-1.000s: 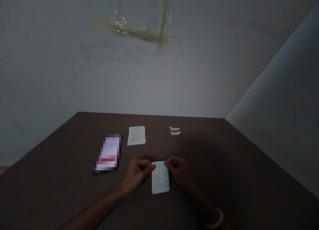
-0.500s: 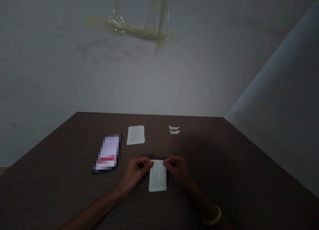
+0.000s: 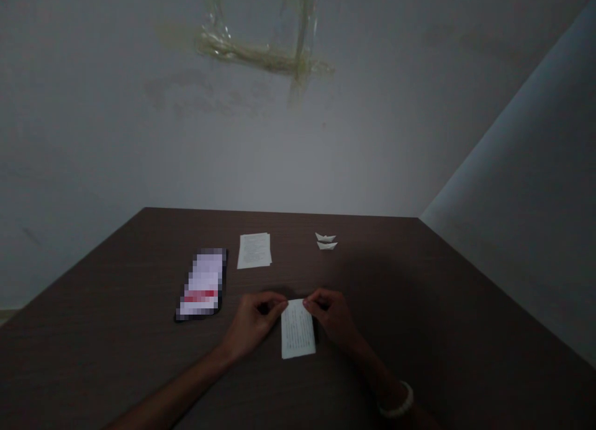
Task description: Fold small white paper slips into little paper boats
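Note:
A small folded sheet of printed paper (image 3: 298, 332) is held at its far edge, close above or on the brown table. My left hand (image 3: 254, 319) pinches the paper's far left corner between thumb and fingers. At the far right corner, my right hand (image 3: 333, 315) pinches it the same way; a pale beaded bracelet circles that wrist. Lines of print face up on the paper, and its near end hangs loose, with layers showing at the edge. The fingertips behind the far edge are hidden.
A phone (image 3: 202, 284) with a blurred-out screen lies to the left on the table (image 3: 116, 349). Farther back sits a stack of printed paper sheets (image 3: 254, 250). Two small paper boats (image 3: 326, 241) stand right of the stack. A wall (image 3: 298, 163) rises behind the table.
The paper has tilted slightly one way and back between the frames, with its near end swinging a little left, then right. Both hands keep their pinch at the corners.

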Available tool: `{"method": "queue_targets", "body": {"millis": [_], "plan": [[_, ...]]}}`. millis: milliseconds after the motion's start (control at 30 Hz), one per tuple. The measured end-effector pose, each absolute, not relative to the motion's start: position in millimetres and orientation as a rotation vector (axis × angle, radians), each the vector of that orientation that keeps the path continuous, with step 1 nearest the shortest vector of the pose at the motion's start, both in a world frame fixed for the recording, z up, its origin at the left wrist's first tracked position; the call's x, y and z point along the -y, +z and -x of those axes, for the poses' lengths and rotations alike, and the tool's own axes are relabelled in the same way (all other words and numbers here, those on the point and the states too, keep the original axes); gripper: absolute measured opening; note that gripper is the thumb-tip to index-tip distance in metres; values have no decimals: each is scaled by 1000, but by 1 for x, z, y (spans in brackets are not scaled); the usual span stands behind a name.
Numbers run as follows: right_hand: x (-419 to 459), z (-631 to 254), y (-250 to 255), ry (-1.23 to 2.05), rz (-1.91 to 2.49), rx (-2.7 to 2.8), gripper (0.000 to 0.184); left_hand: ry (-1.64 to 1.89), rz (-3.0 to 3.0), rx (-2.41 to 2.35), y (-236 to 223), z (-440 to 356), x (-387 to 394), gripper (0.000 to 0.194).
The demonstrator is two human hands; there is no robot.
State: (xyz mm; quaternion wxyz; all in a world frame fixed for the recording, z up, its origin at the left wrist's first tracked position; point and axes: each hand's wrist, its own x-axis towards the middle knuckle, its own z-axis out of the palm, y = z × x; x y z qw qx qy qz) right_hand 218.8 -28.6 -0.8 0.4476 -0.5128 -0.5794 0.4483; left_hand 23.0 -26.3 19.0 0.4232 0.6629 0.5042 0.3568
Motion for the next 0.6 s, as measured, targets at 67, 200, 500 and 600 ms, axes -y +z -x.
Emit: {"method": "queue_targets", "body": {"millis": [67,200,500,600], "plan": [[29,-219,-1,1107,1263,1431,26,897,-1689,-1284,18,-23,27,33],[28,-219,-2,1103,1249,1437,26,876,-1725,-1262,13,-23,27,34],[28,-219,-3,1103,1250,1430,24,883,-1710,-1267,13,-24,26,33],[28,-219,-4,1117,1236,1431,25,913,-1710,-1278,12,-24,27,32]]}}
